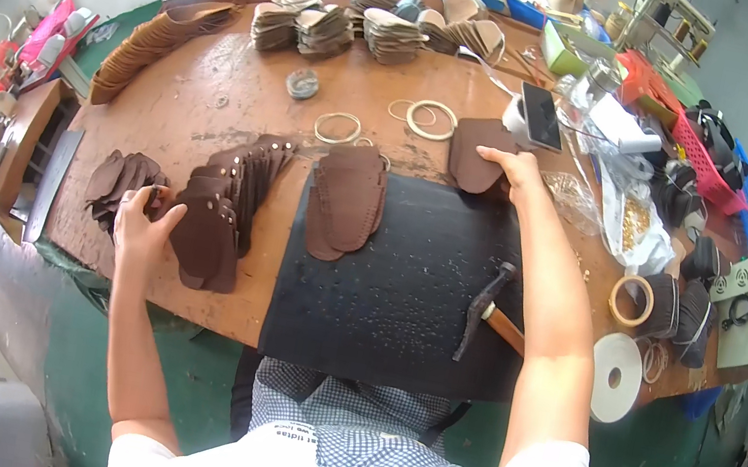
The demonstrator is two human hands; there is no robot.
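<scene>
My left hand (144, 221) is at the left of the table, between a small pile of dark brown leather pieces (118, 179) and a fanned row of larger brown leather pieces (216, 231). Its thumb and forefinger are apart, and its other fingers touch the small pile. My right hand (517, 174) grips the edge of a rounded brown leather piece (475, 173) beyond the black mat (378, 324); its lower fingers are hidden. More brown leather pieces (345, 198), with holes along their edges, lie overlapped on the mat. A hammer (482, 315) with a wooden handle rests beside my right forearm.
Stacks of leather pieces (394, 37) line the far side. Tape rings (431, 120), a round tin (301, 84) and a phone (542, 116) lie nearer. At right are a plastic bag with brass bits (636, 225), a white roll (615, 378) and a pink basket (712, 163).
</scene>
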